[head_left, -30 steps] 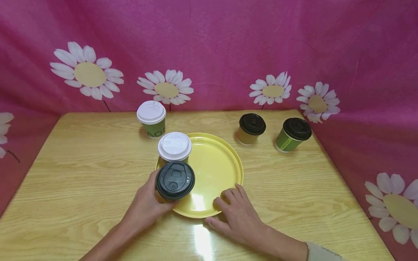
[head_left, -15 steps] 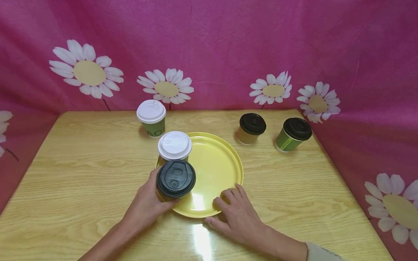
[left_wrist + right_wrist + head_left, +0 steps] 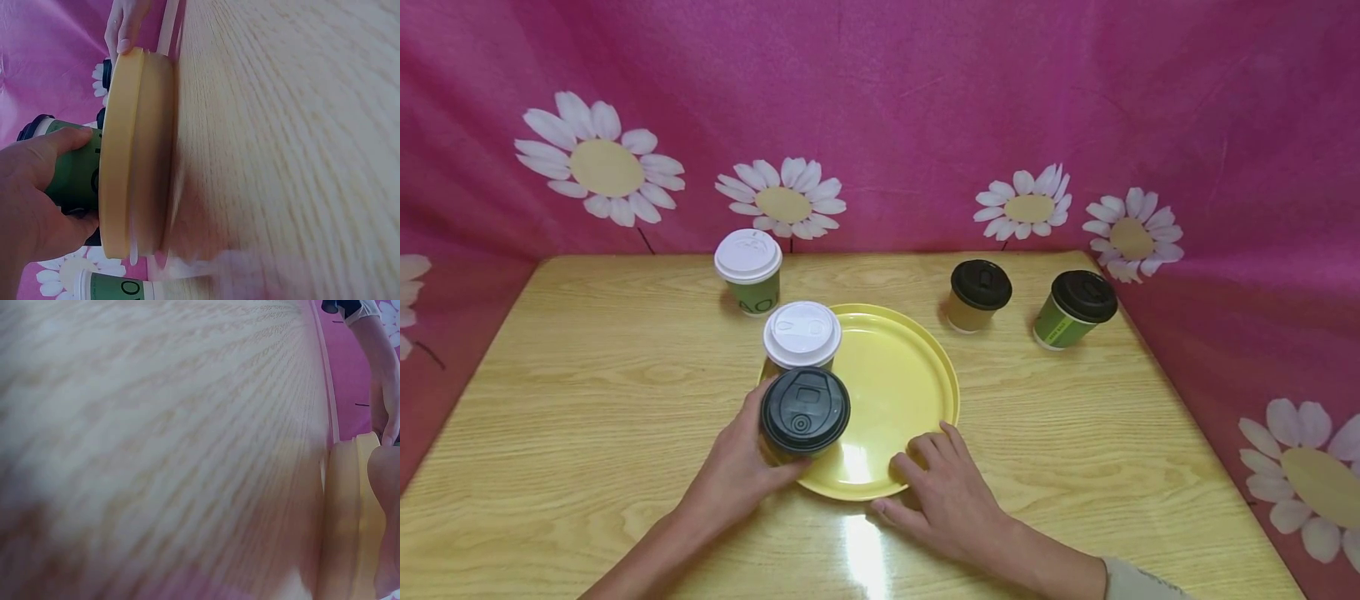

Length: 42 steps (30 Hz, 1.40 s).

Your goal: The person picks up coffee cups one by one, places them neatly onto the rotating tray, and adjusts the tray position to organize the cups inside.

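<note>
My left hand point(image 3: 737, 458) grips a green paper coffee cup point(image 3: 74, 159) with a black lid point(image 3: 805, 410), thumb on one side and fingers round the other. This cup stands upright at the left part of a round yellow tray point(image 3: 902, 383). Just behind it is a white-lidded coffee cup point(image 3: 802, 333) on the tray, its body mostly hidden. My right hand point(image 3: 943, 496) holds the tray's near right rim, fingers bent over the edge and thumb outside. In the right wrist view, the hand overlaps the tray's side point(image 3: 369, 531).
Behind the tray to the left stands a green cup with a white lid point(image 3: 748, 262). At the back right are a brown cup point(image 3: 972, 315) and a green cup point(image 3: 1060, 325), both black-lidded. A pink flowered cloth point(image 3: 880, 125) surrounds the wooden table point(image 3: 587, 375).
The black-lidded cup in my left hand has shifted very slightly right and away from me, then stayed put. My right hand and the tray have not visibly moved.
</note>
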Motion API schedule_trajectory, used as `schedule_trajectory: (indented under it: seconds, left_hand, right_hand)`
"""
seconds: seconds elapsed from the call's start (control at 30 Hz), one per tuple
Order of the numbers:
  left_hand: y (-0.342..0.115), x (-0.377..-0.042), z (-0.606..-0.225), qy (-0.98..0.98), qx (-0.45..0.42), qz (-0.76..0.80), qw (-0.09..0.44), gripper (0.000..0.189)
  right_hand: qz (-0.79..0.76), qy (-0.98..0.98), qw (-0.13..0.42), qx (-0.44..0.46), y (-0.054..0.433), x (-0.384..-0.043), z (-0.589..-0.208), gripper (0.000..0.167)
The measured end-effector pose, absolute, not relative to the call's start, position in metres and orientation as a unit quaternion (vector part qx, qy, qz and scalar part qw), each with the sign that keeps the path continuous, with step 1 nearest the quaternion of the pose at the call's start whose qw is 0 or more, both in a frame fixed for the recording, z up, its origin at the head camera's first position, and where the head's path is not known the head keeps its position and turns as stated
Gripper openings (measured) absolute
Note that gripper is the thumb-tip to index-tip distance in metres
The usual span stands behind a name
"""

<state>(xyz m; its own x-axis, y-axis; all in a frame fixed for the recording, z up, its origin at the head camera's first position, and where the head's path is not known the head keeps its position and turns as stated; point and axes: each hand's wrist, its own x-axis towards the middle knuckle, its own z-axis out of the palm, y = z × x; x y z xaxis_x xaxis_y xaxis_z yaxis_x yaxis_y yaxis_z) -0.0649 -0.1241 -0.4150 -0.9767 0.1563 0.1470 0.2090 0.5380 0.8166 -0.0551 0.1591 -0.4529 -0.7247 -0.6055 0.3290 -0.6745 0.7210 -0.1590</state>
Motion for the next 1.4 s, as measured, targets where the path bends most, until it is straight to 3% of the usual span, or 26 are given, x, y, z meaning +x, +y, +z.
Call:
schedule_trajectory:
  seconds: [0.23, 0.47, 0.57, 0.73, 0.83, 1.4]
  left_hand:
    - [-0.128, -0.058, -0.407, -0.89, -0.111, -0.44, 0.036, 0.114]
    - [-0.131, -0.053, -0.397, -0.903, -0.197, -0.345, 0.165, 0.114]
    - [-0.129, -0.055, -0.39, -0.884, -0.245, -0.336, 0.213, 0.101]
    - [-0.122, -0.058, -0.381, -0.851, -0.316, -0.324, 0.266, 0.06]
    - [-0.117, -0.06, -0.378, -0.838, -0.342, -0.31, 0.29, 0.048]
    - [-0.111, -0.063, -0.383, -0.855, -0.363, -0.251, 0.272, 0.034]
  right_hand:
    - [0.135, -0.921, 0.124, 0.344, 0.159, -0.055, -0.452, 0.045]
    - [0.135, -0.92, 0.128, 0.346, 0.159, -0.055, -0.453, 0.046]
    - [0.137, -0.919, 0.13, 0.347, 0.159, -0.055, -0.453, 0.046]
    - [0.137, -0.919, 0.13, 0.347, 0.158, -0.054, -0.453, 0.045]
    - [0.136, -0.92, 0.128, 0.346, 0.158, -0.054, -0.453, 0.045]
    - [0.131, -0.921, 0.132, 0.342, 0.156, -0.053, -0.453, 0.048]
